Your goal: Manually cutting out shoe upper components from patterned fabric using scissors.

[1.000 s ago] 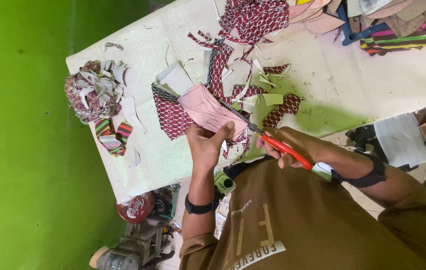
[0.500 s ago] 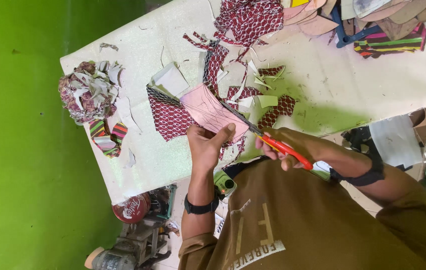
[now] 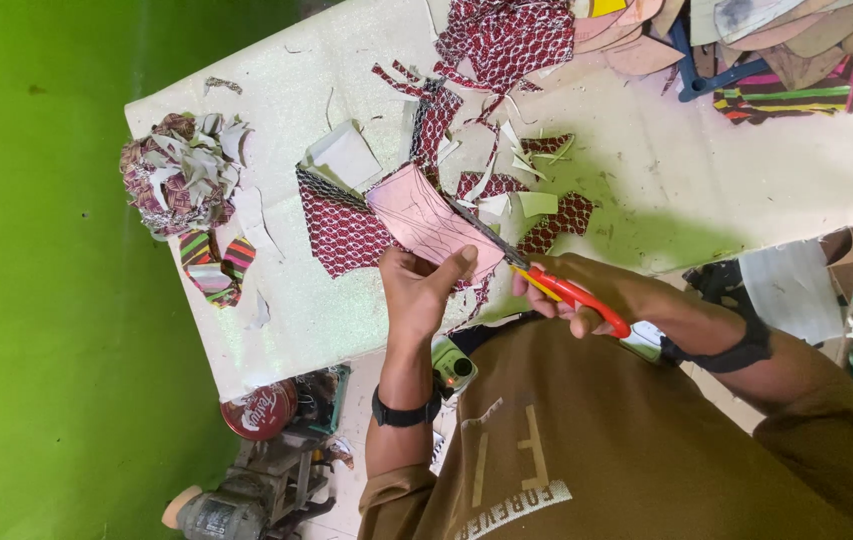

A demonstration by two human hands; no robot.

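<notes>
My left hand (image 3: 424, 288) pinches a pink pattern piece (image 3: 424, 218) backed with red patterned fabric and holds it just above the white table (image 3: 366, 330). My right hand (image 3: 568, 292) grips red-handled scissors (image 3: 546, 282). Their blades (image 3: 486, 235) run along the right edge of the pink piece. A larger piece of the same red patterned fabric (image 3: 341, 230) lies under and to the left of the pink piece. A dark watch sits on my left wrist and a dark band on my right forearm.
A heap of fabric scraps (image 3: 181, 175) and striped offcuts (image 3: 214, 268) lie at the table's left end. More red fabric (image 3: 506, 35), cut strips and pale trimmings lie beyond the hands. Stacked shoe-sole shapes and striped cloth (image 3: 786, 90) fill the far right. A red tin (image 3: 258, 408) and a motor (image 3: 216, 515) stand on the floor.
The scissors stay at the pink piece's edge and both hands keep their grips. The view has shifted slightly, so the table sits a little differently in frame.
</notes>
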